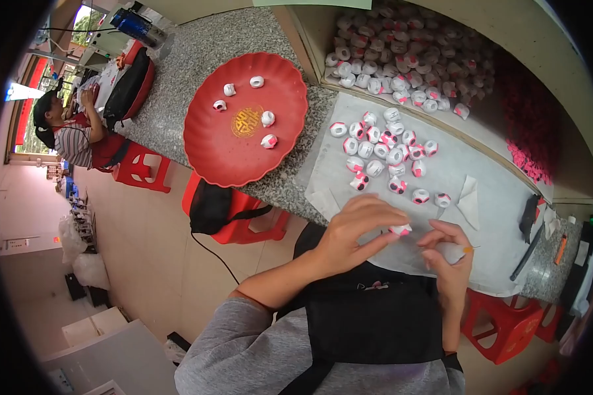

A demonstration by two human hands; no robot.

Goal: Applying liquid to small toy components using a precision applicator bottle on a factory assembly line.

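Between the thumb and fingers of my left hand point(352, 230) is a small white and pink figure piece point(400, 230). My right hand point(449, 273), a little to the right, is closed round a small translucent squeeze bottle point(451, 252) with an orange collar and a thin tip pointing right. The two hands are apart, above the near edge of a white paper sheet point(339, 135). Beyond them on the sheet lie many similar white pieces point(373, 135) with pink and black parts. A red scalloped tray point(201, 141) at the left holds several more.
A wooden-edged compartment point(441, 131) at the back holds a heap of white pieces point(389, 52) and a pink pile point(530, 155). Red stools point(507, 322) stand below the granite counter point(237, 33). Another person point(72, 135) sits at the far left. A blue bottle point(137, 26) stands beyond the tray.
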